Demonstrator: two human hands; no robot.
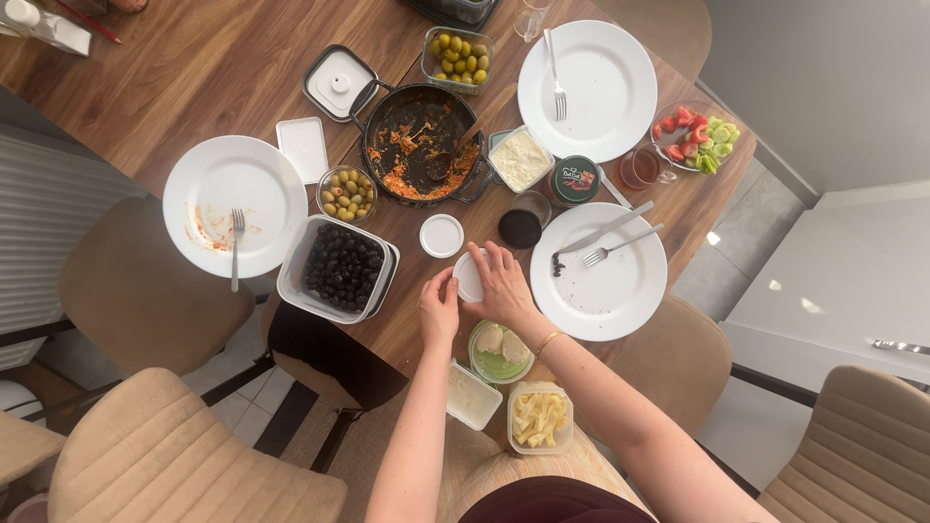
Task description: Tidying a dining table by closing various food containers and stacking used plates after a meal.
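My left hand (439, 308) and my right hand (502, 283) meet at the near edge of the wooden table (194, 77). Together they hold a small round white lid or jar (469, 276), the right hand's fingers curled over its top. A separate round white lid (442, 235) lies just beyond it. Right below my hands stands a green-rimmed bowl of white cheese (500, 353).
A black pan with food remains (422, 143) sits mid-table, a tub of black olives (339, 268) to its left, two bowls of green olives (347, 194) (457, 59). Three white plates with cutlery (234, 205) (585, 89) (601, 273), tea glasses (521, 223), salad bowl (696, 134), beige chairs around.
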